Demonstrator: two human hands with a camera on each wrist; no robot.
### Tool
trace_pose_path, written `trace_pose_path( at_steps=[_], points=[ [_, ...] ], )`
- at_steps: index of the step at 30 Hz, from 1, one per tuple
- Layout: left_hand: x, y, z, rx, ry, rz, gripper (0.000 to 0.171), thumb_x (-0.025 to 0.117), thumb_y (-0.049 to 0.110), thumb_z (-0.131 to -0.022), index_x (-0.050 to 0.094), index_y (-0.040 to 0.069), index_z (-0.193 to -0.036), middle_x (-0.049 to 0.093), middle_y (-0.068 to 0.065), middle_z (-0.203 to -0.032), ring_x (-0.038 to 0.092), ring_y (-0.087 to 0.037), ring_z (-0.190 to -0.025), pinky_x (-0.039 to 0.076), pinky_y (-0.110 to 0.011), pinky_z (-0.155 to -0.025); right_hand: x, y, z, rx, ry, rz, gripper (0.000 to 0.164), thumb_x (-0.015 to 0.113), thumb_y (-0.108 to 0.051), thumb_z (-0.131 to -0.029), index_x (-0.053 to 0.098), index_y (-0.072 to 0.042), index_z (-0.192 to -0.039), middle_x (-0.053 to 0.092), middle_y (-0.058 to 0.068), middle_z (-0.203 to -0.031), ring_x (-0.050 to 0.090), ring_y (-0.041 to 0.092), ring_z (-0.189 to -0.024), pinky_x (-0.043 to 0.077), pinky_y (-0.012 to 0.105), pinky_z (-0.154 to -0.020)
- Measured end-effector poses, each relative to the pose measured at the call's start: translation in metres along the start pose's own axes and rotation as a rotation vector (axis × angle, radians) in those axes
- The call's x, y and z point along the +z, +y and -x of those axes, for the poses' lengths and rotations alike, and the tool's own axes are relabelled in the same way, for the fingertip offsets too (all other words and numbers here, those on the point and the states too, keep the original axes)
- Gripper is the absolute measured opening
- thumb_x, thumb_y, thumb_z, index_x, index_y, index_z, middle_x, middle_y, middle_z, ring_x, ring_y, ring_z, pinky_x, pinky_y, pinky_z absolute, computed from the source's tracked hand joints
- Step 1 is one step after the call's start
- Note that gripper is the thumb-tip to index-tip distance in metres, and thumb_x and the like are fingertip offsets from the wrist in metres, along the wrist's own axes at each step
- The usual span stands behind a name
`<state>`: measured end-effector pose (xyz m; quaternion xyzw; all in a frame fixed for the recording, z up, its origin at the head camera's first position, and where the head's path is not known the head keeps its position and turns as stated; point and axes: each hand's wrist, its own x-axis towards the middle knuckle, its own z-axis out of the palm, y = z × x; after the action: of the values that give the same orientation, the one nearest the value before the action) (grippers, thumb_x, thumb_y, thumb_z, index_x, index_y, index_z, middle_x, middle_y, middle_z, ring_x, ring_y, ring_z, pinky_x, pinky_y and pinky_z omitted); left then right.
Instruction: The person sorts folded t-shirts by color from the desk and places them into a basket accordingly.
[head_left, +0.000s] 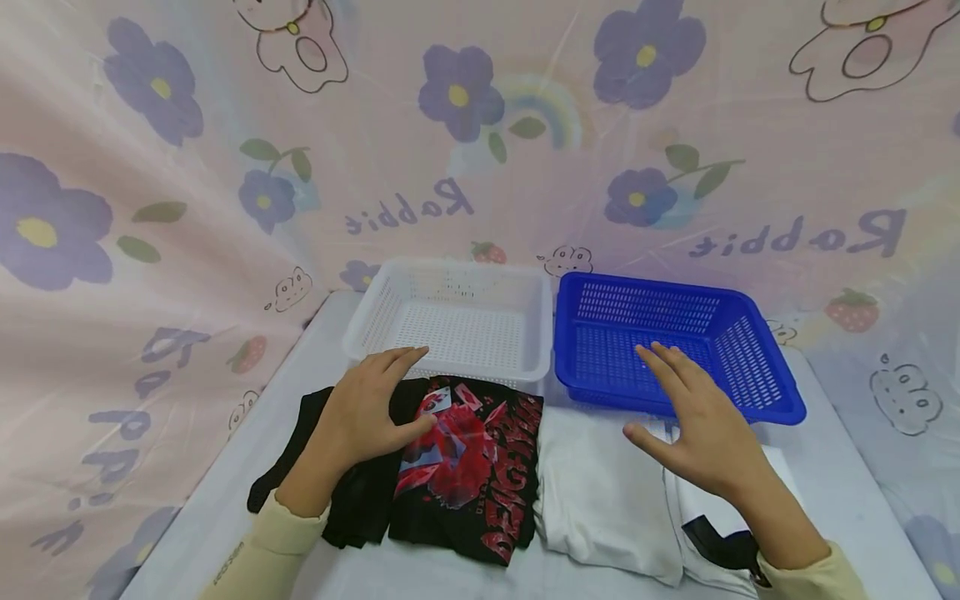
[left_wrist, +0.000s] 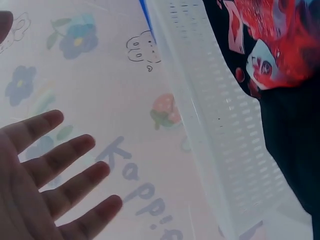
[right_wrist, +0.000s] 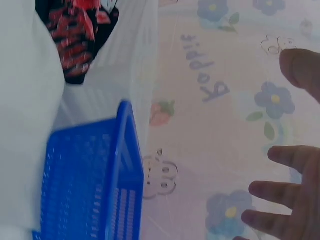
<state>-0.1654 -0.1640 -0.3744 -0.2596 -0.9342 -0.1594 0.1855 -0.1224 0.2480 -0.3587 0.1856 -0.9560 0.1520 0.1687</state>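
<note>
My left hand (head_left: 367, 412) is held above the black clothes, fingers straight and nothing in its grasp. Below it lie a folded black garment (head_left: 363, 500) and a folded black T-shirt (head_left: 465, 467) with a red print. My right hand (head_left: 701, 421) hovers over the near edge of the blue basket (head_left: 776, 400) and the white clothes, also holding nothing, its fingers spread. A folded white garment (head_left: 607, 492) lies beside the T-shirt, and another white garment (head_left: 716, 504) with a black patch is partly hidden under the right forearm. In both wrist views the fingers (left_wrist: 82, 172) (right_wrist: 275, 192) are extended.
A white perforated basket (head_left: 352, 333) stands at the back of the white-covered table (head_left: 840, 467), left of the blue one. Both baskets show bare bottoms. A printed curtain (head_left: 517, 192) with flowers and rabbits hangs behind and along the sides.
</note>
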Motion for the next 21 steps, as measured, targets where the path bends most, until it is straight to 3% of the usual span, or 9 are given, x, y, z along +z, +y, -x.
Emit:
trace_pose_path(
  at_steps=[5, 11, 16, 21],
  points=[
    [0.005, 0.005, 0.012, -0.059, -0.022, 0.056, 0.081, 0.066, 0.064, -0.076, 0.045, 0.025, -0.143, 0.055, -0.002, -0.138, 0.056, -0.025, -0.119, 0.051, -0.048, -0.089, 0.015, -0.009, 0.003, 0.003, 0.027, -0.091, 0.087, 0.078, -0.041, -0.076, 0.036, -0.022, -0.149, 0.042, 0.016, -0.148, 0.038, 0.043, -0.133, 0.036, 0.066, -0.097],
    [0.015, 0.008, 0.024, -0.139, -0.08, 0.167, 0.08, 0.067, 0.063, -0.078, 0.043, 0.027, -0.144, 0.053, 0.003, -0.138, 0.061, -0.02, -0.109, 0.054, -0.038, -0.074, 0.037, -0.021, 0.007, 0.039, -0.004, -0.221, 0.078, 0.077, -0.034, -0.078, 0.04, -0.022, -0.146, 0.045, 0.014, -0.143, 0.041, 0.039, -0.131, 0.04, 0.064, -0.095],
    [0.025, 0.009, 0.03, -0.2, -0.129, 0.27, 0.075, 0.073, 0.053, -0.078, 0.044, 0.027, -0.143, 0.054, 0.007, -0.131, 0.061, -0.016, -0.098, 0.049, -0.028, -0.068, 0.057, -0.029, 0.008, 0.058, -0.029, -0.345, 0.072, 0.076, -0.029, -0.081, 0.042, -0.019, -0.144, 0.05, 0.009, -0.139, 0.05, 0.031, -0.123, 0.048, 0.053, -0.09],
    [0.036, 0.002, 0.034, -0.228, -0.182, 0.366, 0.071, 0.073, 0.047, -0.08, 0.044, 0.028, -0.143, 0.055, 0.003, -0.129, 0.06, -0.018, -0.094, 0.047, -0.022, -0.063, 0.077, -0.038, 0.009, 0.12, -0.079, -0.461, 0.068, 0.075, -0.028, -0.083, 0.044, -0.017, -0.142, 0.052, 0.01, -0.137, 0.058, 0.029, -0.114, 0.053, 0.043, -0.084]
  ],
)
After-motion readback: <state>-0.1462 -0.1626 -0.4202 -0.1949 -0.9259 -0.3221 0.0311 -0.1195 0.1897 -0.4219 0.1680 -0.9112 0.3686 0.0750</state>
